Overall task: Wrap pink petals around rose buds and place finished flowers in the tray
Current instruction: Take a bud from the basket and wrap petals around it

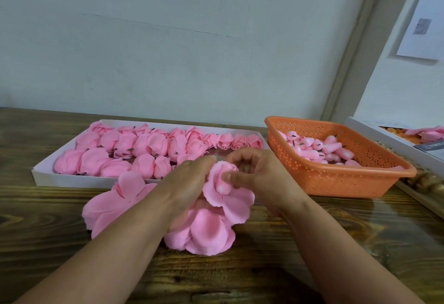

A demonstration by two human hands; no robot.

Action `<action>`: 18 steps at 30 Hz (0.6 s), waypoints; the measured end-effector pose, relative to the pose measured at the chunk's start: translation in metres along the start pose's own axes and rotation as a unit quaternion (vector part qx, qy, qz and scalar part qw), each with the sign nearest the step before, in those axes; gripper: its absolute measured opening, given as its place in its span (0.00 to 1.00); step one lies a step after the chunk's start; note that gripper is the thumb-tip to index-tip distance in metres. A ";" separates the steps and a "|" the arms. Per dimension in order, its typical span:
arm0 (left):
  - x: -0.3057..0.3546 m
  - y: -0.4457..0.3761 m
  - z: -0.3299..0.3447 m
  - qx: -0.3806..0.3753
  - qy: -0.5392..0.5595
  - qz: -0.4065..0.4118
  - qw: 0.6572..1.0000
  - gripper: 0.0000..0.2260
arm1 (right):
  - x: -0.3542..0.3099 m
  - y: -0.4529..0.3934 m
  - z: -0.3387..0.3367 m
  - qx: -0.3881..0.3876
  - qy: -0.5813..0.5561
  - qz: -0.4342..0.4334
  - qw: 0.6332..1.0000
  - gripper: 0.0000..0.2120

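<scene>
Both hands meet over the middle of the wooden counter (312,255). The right hand (259,176) pinches a pink rose bud (222,187) between thumb and curled fingers, the bud's rounded end pointing toward the near edge. The left hand (189,181) has its fingers curled round a pink petal piece (228,198) that cups the bud from the left and from below; its lower lobes hang loose toward the counter.

Just beneath the hands lies a stack of pink petal pieces (204,231), and another flat petal piece (115,203) rests on the counter to the left, partly under the left forearm.

On the far side, left of centre, a shallow white tray (72,180) holds rows of finished pink roses (144,147), most lying with their bases up, a few at the far right end showing their faces. To the right stands an orange perforated plastic basket (336,179) filled with bare pink buds (331,149) with short dark stems. At the far right edge a white box (374,133) holds more pink pieces, only partly seen.
</scene>
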State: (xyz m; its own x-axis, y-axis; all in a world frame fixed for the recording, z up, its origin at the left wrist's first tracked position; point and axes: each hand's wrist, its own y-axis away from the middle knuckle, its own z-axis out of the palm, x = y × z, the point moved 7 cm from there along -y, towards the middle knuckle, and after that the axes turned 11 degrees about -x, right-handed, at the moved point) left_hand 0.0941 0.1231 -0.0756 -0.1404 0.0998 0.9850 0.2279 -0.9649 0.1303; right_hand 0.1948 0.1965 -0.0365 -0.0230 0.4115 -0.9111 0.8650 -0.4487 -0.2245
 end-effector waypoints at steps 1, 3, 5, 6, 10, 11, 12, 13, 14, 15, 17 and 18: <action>0.001 -0.001 -0.002 0.011 0.013 0.006 1.000 0.15 | 0.001 0.000 -0.002 0.011 -0.010 -0.001 1.000 0.08; 0.003 0.001 -0.004 0.019 0.039 0.008 0.999 0.11 | 0.002 0.000 -0.007 0.035 -0.017 -0.007 0.999 0.08; 0.002 0.001 0.000 -0.009 0.050 0.007 0.999 0.08 | 0.002 0.001 -0.010 0.041 -0.017 -0.012 0.999 0.09; 0.002 0.001 0.002 -0.019 0.049 0.010 0.999 0.08 | 0.001 0.001 -0.010 0.036 -0.013 -0.014 0.999 0.09; 0.000 0.002 0.005 -0.040 0.071 0.020 0.996 0.05 | -0.001 0.001 -0.008 0.006 -0.008 -0.012 1.000 0.08; -0.001 0.001 0.005 -0.043 0.075 0.023 0.996 0.07 | -0.001 0.001 -0.008 0.004 -0.017 -0.010 1.000 0.08; -0.001 0.000 0.005 -0.045 0.079 0.025 0.996 0.09 | -0.001 0.001 -0.008 0.004 -0.025 -0.008 1.000 0.08; -0.002 -0.001 0.004 -0.044 0.079 0.028 0.995 0.09 | 0.000 0.001 -0.007 0.006 -0.030 -0.006 1.000 0.08; -0.001 -0.001 0.003 -0.043 0.078 0.031 0.996 0.10 | 0.000 0.001 -0.006 0.010 -0.032 -0.002 0.999 0.07; -0.001 -0.001 0.003 -0.043 0.074 0.034 0.996 0.10 | 0.000 0.001 -0.006 0.016 -0.035 0.002 0.999 0.07; 0.000 0.000 0.004 -0.048 0.070 0.036 0.996 0.09 | -0.001 0.002 -0.004 0.022 -0.038 0.003 0.999 0.05; 0.001 0.001 0.004 -0.051 0.068 0.035 0.996 0.10 | -0.003 0.003 -0.003 0.020 -0.032 0.002 0.999 0.04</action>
State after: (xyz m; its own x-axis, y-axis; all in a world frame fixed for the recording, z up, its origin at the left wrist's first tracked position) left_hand 0.0982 0.1237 -0.0743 -0.2579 0.0036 0.9662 0.1433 -0.9888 0.0419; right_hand 0.1988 0.1966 -0.0329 -0.0532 0.3581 -0.9322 0.8444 -0.4821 -0.2334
